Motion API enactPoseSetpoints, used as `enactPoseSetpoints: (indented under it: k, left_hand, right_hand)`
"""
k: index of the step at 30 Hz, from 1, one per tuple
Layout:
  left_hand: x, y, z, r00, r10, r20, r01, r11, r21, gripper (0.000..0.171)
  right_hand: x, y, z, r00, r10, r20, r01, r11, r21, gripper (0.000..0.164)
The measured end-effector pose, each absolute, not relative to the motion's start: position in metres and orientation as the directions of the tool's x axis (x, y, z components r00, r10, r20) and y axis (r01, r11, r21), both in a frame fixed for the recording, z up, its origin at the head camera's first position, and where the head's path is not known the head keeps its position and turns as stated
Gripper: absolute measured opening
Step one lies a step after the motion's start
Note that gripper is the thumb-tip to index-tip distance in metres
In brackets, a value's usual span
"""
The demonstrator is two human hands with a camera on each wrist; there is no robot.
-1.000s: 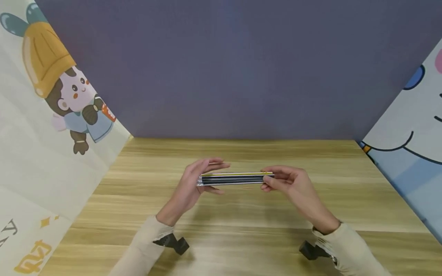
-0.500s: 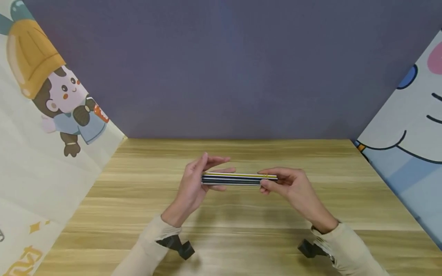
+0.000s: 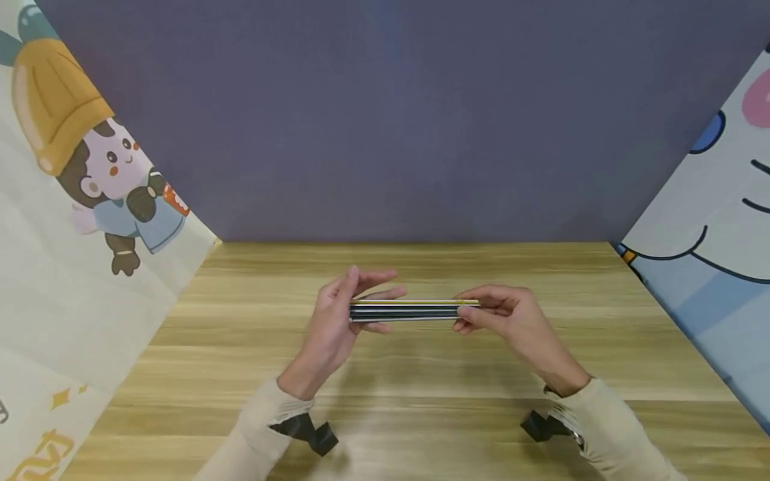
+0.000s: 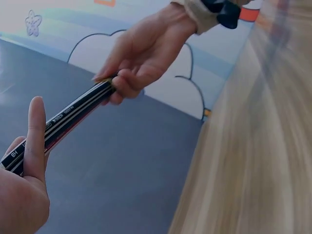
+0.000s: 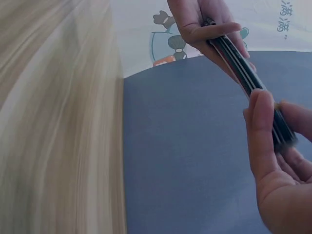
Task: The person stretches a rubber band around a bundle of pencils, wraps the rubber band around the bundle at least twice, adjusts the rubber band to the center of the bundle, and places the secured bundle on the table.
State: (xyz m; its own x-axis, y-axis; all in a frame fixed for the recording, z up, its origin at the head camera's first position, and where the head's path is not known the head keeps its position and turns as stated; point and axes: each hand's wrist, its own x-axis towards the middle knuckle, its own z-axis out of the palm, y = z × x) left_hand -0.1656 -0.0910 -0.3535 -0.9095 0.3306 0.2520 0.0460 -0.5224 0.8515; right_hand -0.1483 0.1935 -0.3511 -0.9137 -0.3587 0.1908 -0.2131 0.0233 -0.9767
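Note:
A bundle of dark striped pencils (image 3: 409, 312), one edge white and yellow, lies level between the hands above the table. "HB" shows on it in the left wrist view. My right hand (image 3: 508, 317) pinches the bundle near its right end between thumb and fingers. A thin yellow band (image 3: 462, 302) circles the pencils there. At the other end, the palm of my left hand (image 3: 331, 317) meets the pencil ends, its fingers stretched out along the bundle without curling round it. In the left wrist view, one straight left finger (image 4: 35, 131) stands up across the pencils (image 4: 73, 114).
Below the hands is a wood-grain table (image 3: 421, 427). A dark grey panel (image 3: 415, 120) rises at its back edge. Cartoon-printed sheets stand on the left (image 3: 54, 280) and right (image 3: 692, 220). Black wrist cameras hang at the left cuff (image 3: 321, 437) and right cuff (image 3: 538, 426).
My left palm has moved in against the pencil ends, hiding the silver tips seen at first, and its thumb has lifted. The right hand keeps its pinch, dipping slightly and rising back.

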Motion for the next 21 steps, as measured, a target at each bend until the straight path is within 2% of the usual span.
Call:
enactPoseSetpoints:
  k: [6,13,21]
  left_hand:
    - [-0.163,-0.086,-0.358,-0.907,0.339,0.252,0.044,-0.517,0.855,0.044]
    - [-0.162,-0.082,-0.361,-0.902,0.363,0.234,0.019,-0.507,0.862,0.045]
    - [-0.159,-0.079,-0.365,-0.898,0.371,0.236,0.014,-0.512,0.859,0.047]
  right_hand:
    - [-0.149,0.192,-0.354,-0.904,-0.383,0.193,-0.225,0.040,-0.974,0.030]
    - [-0.145,0.194,-0.352,-0.915,-0.350,0.199,-0.248,0.101,-0.963,0.030]
    - [-0.149,0.191,-0.356,-0.885,-0.403,0.233,-0.286,0.076,-0.955,0.030]
